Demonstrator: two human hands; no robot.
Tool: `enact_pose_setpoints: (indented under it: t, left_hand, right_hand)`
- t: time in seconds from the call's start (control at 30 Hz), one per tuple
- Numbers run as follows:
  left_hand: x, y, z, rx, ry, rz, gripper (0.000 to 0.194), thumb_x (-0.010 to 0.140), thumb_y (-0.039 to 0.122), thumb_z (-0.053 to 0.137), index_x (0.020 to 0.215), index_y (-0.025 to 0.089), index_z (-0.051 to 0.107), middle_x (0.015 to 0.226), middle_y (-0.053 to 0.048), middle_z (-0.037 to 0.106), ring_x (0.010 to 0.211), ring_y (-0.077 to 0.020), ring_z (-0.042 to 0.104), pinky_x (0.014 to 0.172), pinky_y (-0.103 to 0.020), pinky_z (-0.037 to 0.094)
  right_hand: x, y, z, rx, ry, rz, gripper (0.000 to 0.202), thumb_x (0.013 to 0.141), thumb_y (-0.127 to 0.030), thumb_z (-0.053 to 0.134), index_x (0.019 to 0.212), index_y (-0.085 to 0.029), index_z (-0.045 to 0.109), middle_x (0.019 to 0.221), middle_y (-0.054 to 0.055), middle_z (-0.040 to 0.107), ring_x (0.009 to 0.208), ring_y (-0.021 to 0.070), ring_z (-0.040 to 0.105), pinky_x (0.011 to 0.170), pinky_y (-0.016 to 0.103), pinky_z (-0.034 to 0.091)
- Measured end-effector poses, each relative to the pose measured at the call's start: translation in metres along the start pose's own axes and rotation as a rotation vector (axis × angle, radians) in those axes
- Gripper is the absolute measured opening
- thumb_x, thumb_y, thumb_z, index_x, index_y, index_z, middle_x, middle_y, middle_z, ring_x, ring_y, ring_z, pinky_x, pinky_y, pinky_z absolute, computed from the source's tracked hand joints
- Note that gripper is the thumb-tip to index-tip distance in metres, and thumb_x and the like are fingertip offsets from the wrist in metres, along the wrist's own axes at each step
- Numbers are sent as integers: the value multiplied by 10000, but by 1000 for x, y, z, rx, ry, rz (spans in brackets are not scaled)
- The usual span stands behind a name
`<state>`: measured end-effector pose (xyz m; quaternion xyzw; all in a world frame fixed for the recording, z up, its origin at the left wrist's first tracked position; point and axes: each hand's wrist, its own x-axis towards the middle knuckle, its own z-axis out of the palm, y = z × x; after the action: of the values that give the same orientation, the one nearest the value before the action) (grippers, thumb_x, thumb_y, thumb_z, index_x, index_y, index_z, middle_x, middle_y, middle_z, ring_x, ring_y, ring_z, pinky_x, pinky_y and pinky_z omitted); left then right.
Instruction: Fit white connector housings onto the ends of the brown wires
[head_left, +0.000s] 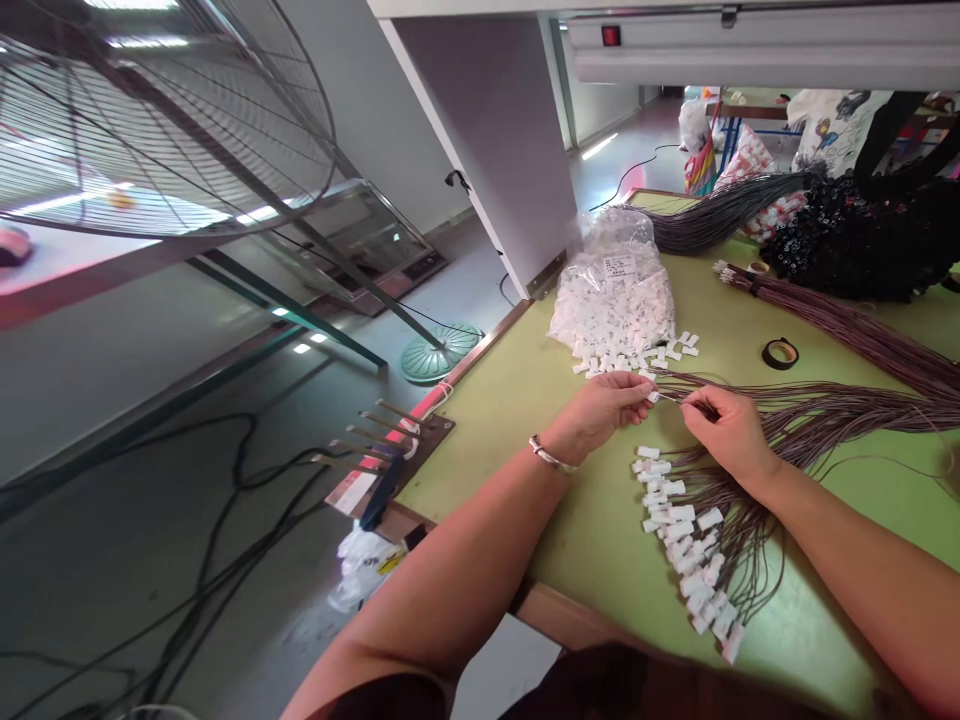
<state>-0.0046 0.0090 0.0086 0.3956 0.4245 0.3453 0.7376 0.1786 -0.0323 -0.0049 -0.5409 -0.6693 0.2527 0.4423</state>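
My left hand point(611, 408) pinches a small white plastic connector point(653, 397) between thumb and fingertips. Close by on the right, my right hand point(718, 425) is closed on a thin wire point(670, 398) whose end meets the connector; how deep it sits I cannot tell. Below the hands, a row of white connectors point(681, 528) with brown wires attached fans across the green table point(592, 560). Their wires join a long brown bundle point(840, 415) running off to the right. Just beyond my left hand, loose white connectors point(615, 362) spill from a clear plastic bag point(615, 290).
A roll of black tape point(780, 353) lies behind the wires. Farther back are a tied wire bundle point(817, 310), grey wires point(720, 215) and a black heap point(855, 235). A pronged metal rack point(390, 445) is fixed at the left edge. A fan point(165, 120) stands left.
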Motion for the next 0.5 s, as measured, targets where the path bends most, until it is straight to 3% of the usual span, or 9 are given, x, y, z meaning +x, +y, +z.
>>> enact_pose_setpoints:
  t: [0.13, 0.5]
  left_hand:
    - [0, -2, 2, 5, -51, 12, 176, 716, 226, 729, 738, 94, 614, 584, -5, 628, 452, -31, 532, 483, -149, 420]
    - [-2, 1, 3, 10, -40, -13, 196, 716, 245, 728, 732, 93, 605, 583, 1, 627, 435, -23, 521, 462, -142, 409]
  right_hand:
    - [-1, 0, 2, -52, -6, -30, 124, 740, -253, 535, 644, -189, 581, 573, -10, 570, 531, 114, 485, 558, 237, 400]
    - [-2, 2, 2, -104, 0, -71, 114, 743, -225, 522, 645, -189, 568, 563, -20, 546, 521, 105, 467, 551, 230, 391]
